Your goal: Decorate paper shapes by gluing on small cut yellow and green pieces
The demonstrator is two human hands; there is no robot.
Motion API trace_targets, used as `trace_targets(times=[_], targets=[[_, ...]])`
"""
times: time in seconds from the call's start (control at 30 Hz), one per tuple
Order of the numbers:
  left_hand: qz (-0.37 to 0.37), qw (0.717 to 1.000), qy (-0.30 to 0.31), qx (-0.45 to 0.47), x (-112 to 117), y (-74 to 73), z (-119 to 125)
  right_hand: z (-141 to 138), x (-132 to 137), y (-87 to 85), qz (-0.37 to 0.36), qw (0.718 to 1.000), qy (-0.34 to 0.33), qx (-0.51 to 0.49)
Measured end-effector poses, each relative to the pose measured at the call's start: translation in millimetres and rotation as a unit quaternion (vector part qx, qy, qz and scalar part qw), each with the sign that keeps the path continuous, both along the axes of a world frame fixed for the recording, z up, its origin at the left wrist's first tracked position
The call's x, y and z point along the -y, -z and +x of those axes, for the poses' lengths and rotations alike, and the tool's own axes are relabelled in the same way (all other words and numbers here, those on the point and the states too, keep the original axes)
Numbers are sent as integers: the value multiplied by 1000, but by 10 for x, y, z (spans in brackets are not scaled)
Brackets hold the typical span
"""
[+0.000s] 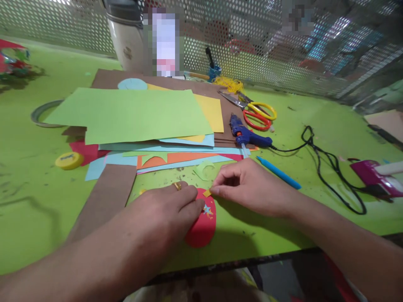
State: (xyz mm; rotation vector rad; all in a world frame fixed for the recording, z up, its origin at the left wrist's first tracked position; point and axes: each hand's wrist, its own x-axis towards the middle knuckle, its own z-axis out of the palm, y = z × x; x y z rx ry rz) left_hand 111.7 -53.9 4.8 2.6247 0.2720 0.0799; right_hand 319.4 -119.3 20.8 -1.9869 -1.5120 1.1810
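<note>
My left hand [170,209], a ring on one finger, rests on a red paper cutout [201,235] with rounded ends near the table's front edge. Its fingers lie close together, pressing the cutout down; the thumb is hidden. A small light-blue star [207,209] with orange-yellow bits around it shows on the red paper beside the fingertips. Between thumb and forefinger, my right hand [248,184] pinches a small yellow paper piece [207,193] at the cutout's upper edge. A green paper scrap [204,171] with a curved cut lies just beyond.
Stacked coloured paper [141,113] fills the middle back, with a brown strip [103,197] at left. Right of it lie a blue glue gun [245,133], its black cord [321,159], scissors [258,113] and a blue pen [278,172]. A perforated screen [195,37] stands behind.
</note>
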Motion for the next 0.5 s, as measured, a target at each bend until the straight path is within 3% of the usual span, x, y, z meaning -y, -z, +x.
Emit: trace_targets(times=[0.5], targets=[[26, 999, 4, -43, 22, -14, 47, 10, -8, 12, 26, 999, -21, 38]])
